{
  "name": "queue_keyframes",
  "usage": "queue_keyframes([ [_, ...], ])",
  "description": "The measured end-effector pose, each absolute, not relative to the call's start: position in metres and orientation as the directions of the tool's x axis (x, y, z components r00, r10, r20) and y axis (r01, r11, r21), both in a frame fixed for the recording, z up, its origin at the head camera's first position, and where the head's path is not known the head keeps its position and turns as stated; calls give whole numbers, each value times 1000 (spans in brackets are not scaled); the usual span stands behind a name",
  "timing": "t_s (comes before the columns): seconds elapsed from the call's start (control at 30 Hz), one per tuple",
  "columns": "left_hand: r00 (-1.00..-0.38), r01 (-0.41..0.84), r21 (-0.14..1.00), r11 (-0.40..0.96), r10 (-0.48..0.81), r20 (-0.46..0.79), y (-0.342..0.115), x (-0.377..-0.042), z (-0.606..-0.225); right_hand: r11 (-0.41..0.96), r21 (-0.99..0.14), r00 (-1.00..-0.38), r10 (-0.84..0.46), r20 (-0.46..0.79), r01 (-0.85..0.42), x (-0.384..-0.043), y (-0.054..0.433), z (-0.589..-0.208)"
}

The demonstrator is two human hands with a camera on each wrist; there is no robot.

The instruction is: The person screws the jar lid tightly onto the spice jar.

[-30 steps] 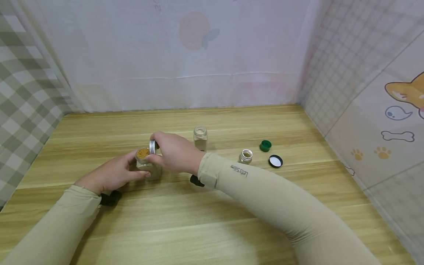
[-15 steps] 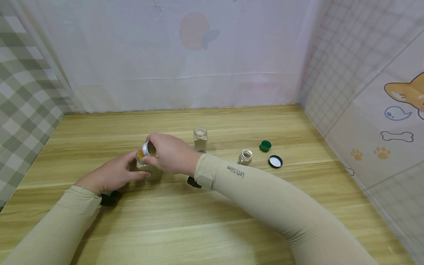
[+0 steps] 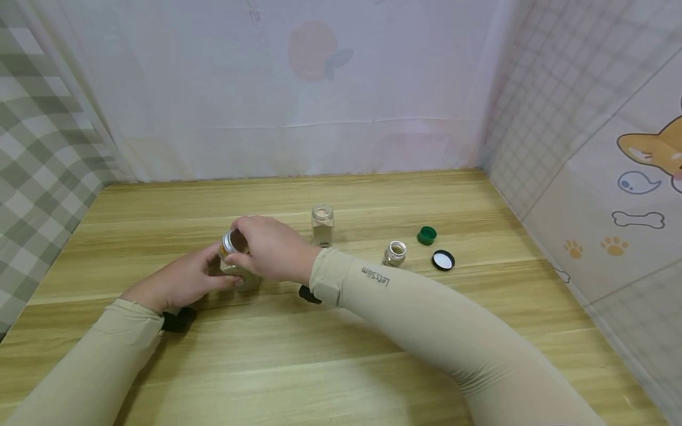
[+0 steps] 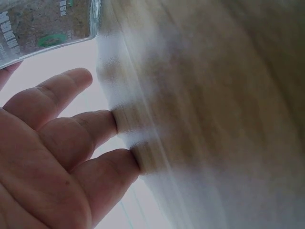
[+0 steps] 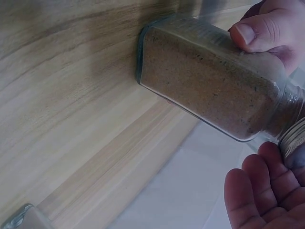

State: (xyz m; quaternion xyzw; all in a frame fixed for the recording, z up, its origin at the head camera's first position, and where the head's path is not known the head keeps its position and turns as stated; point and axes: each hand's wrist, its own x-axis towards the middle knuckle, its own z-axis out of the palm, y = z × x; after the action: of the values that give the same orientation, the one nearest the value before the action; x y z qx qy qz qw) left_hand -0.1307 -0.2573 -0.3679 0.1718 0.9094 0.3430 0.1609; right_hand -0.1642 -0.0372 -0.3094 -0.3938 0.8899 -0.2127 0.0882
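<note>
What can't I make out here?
Head: most of the mouth of the held clear square glass jar, behind the ribbed silver metal lid and right hand.
Head: lettering on the far clear glass jar, too small.
Left wrist: held jar's top, past the frame's edge.
Right wrist: part of the lid, past the right edge.

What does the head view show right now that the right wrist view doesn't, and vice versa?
Only the head view: the green cap, the black lid lying white side up, and both sleeves.

Only the right wrist view: a broad side of the held jar, with dark specks in its brown contents.

Both: the left hand gripping that jar, the right hand holding the silver lid at its mouth, and the wooden table.
</note>
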Motion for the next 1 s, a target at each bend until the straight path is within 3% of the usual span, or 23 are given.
queue_keyframes([
  [1.0,-882,199,671,714,429,-195,-258,-130,-366,637,-295,-669,-744,10,-712,-163,-46,-312],
])
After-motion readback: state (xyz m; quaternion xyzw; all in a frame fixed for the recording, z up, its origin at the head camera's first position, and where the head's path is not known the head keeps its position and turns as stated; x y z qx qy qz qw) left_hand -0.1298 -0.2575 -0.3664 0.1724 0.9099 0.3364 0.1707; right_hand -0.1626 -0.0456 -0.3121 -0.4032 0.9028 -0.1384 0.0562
